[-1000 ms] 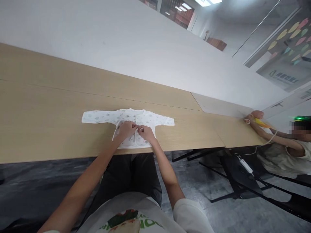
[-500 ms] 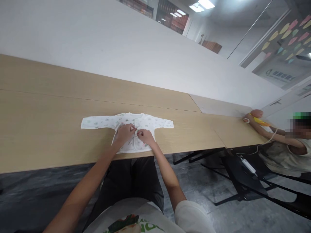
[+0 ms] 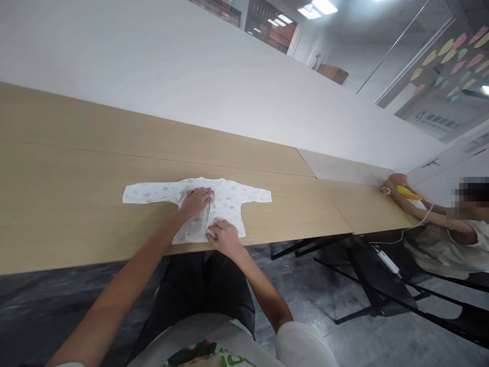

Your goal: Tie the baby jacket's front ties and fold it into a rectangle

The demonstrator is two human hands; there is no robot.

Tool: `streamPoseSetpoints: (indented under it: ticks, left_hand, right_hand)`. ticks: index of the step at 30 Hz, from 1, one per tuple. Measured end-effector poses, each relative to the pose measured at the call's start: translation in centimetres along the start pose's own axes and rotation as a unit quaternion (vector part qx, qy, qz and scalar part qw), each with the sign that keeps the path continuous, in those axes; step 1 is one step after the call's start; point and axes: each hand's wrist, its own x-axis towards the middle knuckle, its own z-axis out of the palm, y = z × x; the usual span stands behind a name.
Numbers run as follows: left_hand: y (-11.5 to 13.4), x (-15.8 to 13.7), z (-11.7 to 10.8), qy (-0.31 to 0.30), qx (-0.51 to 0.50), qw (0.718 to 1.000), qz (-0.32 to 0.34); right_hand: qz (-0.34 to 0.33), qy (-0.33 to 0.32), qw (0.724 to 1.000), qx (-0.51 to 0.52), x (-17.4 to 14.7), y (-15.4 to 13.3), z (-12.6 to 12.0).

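Note:
A small white baby shirt (image 3: pixel 229 201) with a faint print lies face up with both sleeves spread out. Its front opening runs down the middle. My left hand (image 3: pixel 196 201) rests flat on the upper chest, fingers stretched out toward the opening. Lower down, my right hand (image 3: pixel 224 237) is at the bottom of the opening, thumb and fingers closed on the fabric edge near the hem. The fastenings are too small to make out.
The shirt lies on a long wooden table (image 3: pixel 76 204) against a white wall (image 3: pixel 133 66). At far right a person (image 3: pixel 446 239) reaches toward a doll (image 3: pixel 397 179) with yellow cloth. Black folding chairs (image 3: pixel 376 275) stand below, with a white power strip (image 3: pixel 388 262) and cable.
My right hand has moved down from mid-chest to the hem. My left hand has shifted slightly up and flattened from a pinch onto the fabric.

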Motion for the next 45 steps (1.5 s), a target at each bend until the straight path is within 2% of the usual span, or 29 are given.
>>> streamPoseSetpoints:
  ticks: [6, 11, 16, 20, 24, 29, 32, 35, 41, 45]
  left_hand:
    - [-0.6, 0.6, 0.7, 0.002, 0.001, 1.0, 0.008]
    - [-1.0, 0.8, -0.5, -0.014, -0.025, 1.0, 0.005]
    - [-2.3, 0.5, -2.5, 0.054, -0.025, 0.998, -0.037]
    - [-3.9, 0.5, -4.0, 0.074, 0.024, 0.992, -0.101]
    - [-6.0, 0.4, -5.0, 0.037, 0.058, 0.983, -0.173]
    - [-7.3, 0.2, -5.7, -0.002, 0.055, 0.975, -0.215]
    - [-7.6, 0.4, -6.5, -0.011, 0.053, 0.978, -0.203]
    - [-8.4, 0.4, -7.5, -0.034, 0.025, 0.982, -0.186]
    - [-10.4, 0.2, -9.1, -0.036, 0.002, 0.991, -0.131]
    - [-10.6, 1.1, -10.6, -0.071, 0.042, 0.983, -0.161]
  right_hand:
    - [-0.044, -0.015, 0.997, -0.055, -0.7, -0.5, 0.6]
    - [-0.068, -0.032, 0.997, -0.022, -0.6, 0.1, -0.5]
    - [-0.011, -0.007, 0.998, 0.063, 1.1, 2.6, -2.1]
    - [0.082, 0.032, 0.993, 0.075, 5.6, 7.1, -3.7]
    - [0.17, 0.027, 0.983, 0.061, 10.0, 11.8, -5.5]
    - [0.19, -0.048, 0.981, -0.007, 11.9, 14.0, -6.4]
    - [0.186, -0.071, 0.979, -0.047, 11.9, 14.2, -6.5]
    - [0.176, -0.101, 0.978, -0.038, 11.6, 14.7, -7.0]
    - [0.159, -0.083, 0.984, -0.006, 10.9, 16.5, -8.7]
    - [0.165, -0.09, 0.982, -0.024, 11.6, 16.8, -10.4]
